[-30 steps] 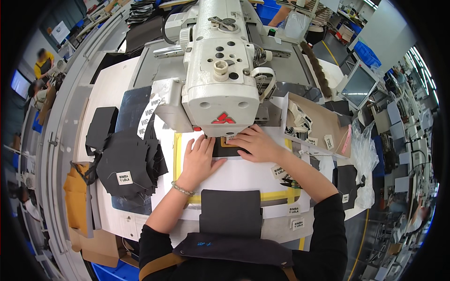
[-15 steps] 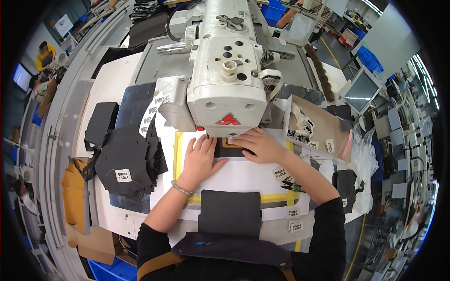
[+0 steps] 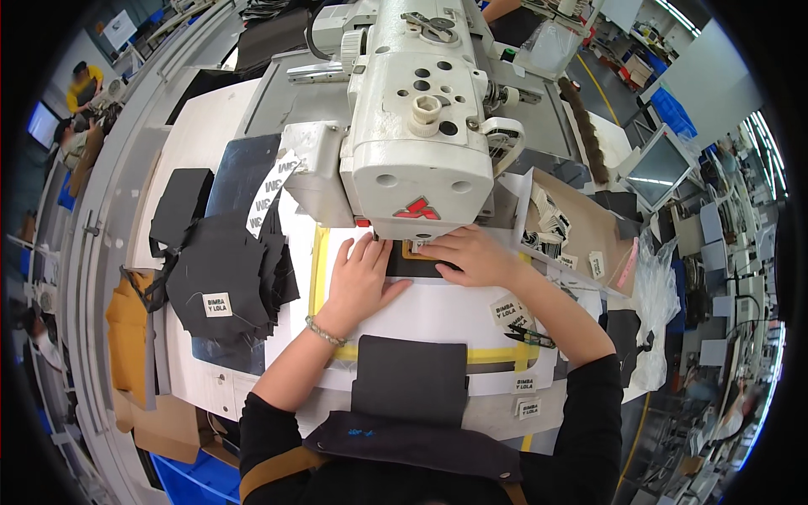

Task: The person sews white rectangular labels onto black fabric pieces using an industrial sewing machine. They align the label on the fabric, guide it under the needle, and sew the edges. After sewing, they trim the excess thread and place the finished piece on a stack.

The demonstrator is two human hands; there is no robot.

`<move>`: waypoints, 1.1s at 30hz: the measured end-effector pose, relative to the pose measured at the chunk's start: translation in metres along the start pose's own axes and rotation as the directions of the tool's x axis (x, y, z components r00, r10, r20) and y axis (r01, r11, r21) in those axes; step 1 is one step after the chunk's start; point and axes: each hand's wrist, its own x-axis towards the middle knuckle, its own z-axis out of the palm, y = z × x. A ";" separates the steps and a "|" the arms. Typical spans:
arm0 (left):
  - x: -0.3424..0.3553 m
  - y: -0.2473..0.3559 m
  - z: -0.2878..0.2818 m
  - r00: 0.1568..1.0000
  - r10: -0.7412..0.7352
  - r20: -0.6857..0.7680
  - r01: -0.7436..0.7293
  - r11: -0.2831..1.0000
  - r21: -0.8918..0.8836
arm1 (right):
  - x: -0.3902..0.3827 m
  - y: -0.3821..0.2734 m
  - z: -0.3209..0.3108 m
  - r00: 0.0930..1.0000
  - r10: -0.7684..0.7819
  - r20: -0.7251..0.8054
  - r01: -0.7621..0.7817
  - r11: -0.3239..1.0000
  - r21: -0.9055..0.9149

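1. Currently, the middle of the view is filled by a white sewing machine (image 3: 425,160), whose front is set directly above the work.
2. Beneath it, a white sheet (image 3: 421,316), edged with yellow tape (image 3: 408,354), is spread on the pale worktable (image 3: 198,139).
3. At the left, a stack of dark pieces (image 3: 223,269) is noted, with one light label lying on top. At the right, a shallow box (image 3: 593,227) is part-filled with labels.
4. Nearest the body, a loose dark panel (image 3: 410,379) is laid over the sheet's near edge.
5. The left hand (image 3: 358,282) is laid palm down, fingers lightly spread and thumb set apart; its fingertips are placed at the left edge of the black piece.
6. The right hand (image 3: 471,257) is held flat, fingers close together and thumb apart on the black piece; no pinch is observed. The foremost fingertips are partly obscured.
7. The black piece (image 3: 408,268) is located between the hands, its far end hidden by the machine.
8. On it, an orange-brown frame (image 3: 407,251) is partly covered by the right fingers.
9. Dark snips (image 3: 528,337), more fully exposed than a second ago, are found beside the right forearm, near loose labels (image 3: 505,310).
10. The whole view is slightly shifted, but the hands' placement on the black piece is essentially unchanged; the work is therefore judged to be held steady, without evident advance.
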 end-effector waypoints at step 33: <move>0.010 0.002 -0.010 0.996 0.036 0.085 -0.037 0.999 0.010 | -0.012 -0.001 0.018 0.998 0.039 -0.038 -0.040 0.999 -0.014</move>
